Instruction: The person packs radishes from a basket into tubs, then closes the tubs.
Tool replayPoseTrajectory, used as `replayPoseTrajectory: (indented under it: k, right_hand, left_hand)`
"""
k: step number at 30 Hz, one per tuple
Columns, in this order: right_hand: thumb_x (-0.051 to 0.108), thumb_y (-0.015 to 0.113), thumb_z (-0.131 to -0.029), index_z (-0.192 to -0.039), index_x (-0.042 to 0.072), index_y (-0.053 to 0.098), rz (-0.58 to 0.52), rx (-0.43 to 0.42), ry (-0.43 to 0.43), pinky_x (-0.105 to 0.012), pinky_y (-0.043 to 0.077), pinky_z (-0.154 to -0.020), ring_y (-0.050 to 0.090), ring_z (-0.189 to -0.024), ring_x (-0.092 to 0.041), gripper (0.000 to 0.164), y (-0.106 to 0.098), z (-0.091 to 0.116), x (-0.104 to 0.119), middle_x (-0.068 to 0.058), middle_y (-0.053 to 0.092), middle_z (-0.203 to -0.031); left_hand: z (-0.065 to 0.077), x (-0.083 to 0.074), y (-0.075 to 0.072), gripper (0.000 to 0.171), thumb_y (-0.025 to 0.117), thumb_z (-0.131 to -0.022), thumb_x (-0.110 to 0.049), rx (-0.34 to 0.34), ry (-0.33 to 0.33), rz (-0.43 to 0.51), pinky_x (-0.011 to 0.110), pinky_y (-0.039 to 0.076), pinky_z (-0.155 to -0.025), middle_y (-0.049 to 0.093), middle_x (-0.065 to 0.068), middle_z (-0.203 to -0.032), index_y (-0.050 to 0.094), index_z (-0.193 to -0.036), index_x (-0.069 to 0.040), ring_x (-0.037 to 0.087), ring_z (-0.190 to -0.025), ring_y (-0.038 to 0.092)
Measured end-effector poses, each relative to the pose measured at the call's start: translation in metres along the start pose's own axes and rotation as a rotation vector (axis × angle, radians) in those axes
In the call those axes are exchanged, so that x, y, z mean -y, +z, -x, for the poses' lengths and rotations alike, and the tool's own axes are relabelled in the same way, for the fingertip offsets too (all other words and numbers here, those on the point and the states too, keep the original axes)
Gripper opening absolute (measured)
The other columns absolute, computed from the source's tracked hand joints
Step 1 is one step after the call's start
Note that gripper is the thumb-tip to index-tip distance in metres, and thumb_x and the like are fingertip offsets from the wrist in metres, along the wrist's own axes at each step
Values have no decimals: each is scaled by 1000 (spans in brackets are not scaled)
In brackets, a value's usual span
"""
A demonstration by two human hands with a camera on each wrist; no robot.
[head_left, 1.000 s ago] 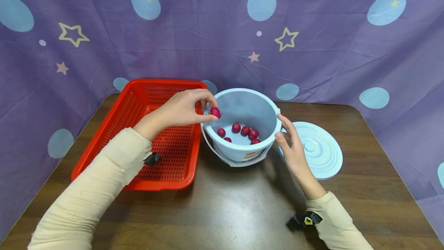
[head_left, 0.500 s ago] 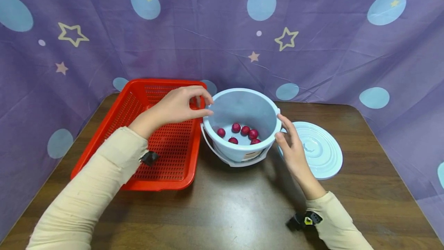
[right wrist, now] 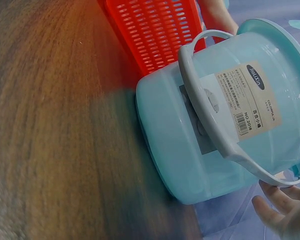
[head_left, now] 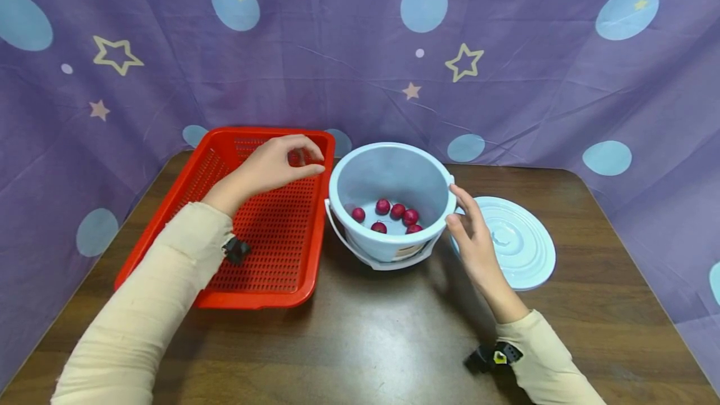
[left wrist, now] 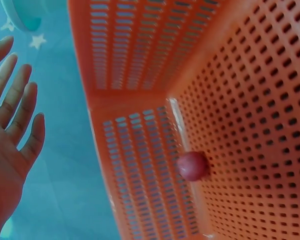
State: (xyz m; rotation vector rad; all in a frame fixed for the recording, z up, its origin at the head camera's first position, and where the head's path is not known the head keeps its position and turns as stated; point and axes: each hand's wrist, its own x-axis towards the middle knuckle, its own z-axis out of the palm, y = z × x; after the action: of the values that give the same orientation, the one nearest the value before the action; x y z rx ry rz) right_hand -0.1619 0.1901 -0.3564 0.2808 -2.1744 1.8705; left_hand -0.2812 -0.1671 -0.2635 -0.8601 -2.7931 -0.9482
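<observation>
My left hand (head_left: 278, 164) hovers over the red basket (head_left: 312, 267), its fingers loosely curved and nothing between them. A round pink radish (left wrist: 192, 166) lies in that basket, against the foot of its wall in the left wrist view. On the basket's right stands a light blue bucket (head_left: 394, 167) with several radishes (head_left: 397, 211) on its floor. The fingertips and thumb of my right hand (head_left: 475, 239) rest against the bucket's right side, just below the rim. In the right wrist view they touch it near the end of the white handle (right wrist: 202, 100).
A light blue round lid (head_left: 520, 245) lies on the wooden table (head_left: 360, 342), right of the bucket and partly behind my right hand. The bucket's handle hangs down at its front. A purple patterned cloth (head_left: 337, 49) hangs behind the table.
My left hand released a radish into the bucket, then moved left from above the bucket's rim to over the basket. My right hand and the bucket stayed put.
</observation>
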Motion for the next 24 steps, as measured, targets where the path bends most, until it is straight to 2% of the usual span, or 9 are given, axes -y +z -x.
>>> replayPoseTrajectory:
  k: [9, 17, 24]
  right_hand:
    - [8, 50, -102, -151, 12, 40, -10, 4, -3, -20, 45, -93, 57, -112, -16, 50, 0, 0, 0, -14, 46, -145]
    - [9, 50, -102, -151, 13, 39, -11, 9, 5, -20, 45, -94, 56, -114, -16, 50, 0, 0, 0, -13, 45, -145]
    - [9, 50, -103, -151, 13, 39, -12, 11, 4, -20, 45, -94, 55, -115, -18, 50, -1, 0, -1, -12, 45, -146]
  left_hand:
    - [-1, 30, 2, 26, 75, -89, -30, 58, -165, -7, 42, 46, -84, 66, 3, -109, 70, -110, -15, 24, -93, 56]
    - [-1, 62, 1, 36, 72, -91, -36, 46, -226, 11, 46, 45, -91, 66, 5, -113, 69, -119, -13, 25, -102, 57]
    - [3, 78, 1, 44, 68, -94, -31, 122, -306, 38, 53, 38, -104, 60, 14, -132, 62, -131, -8, 32, -122, 52]
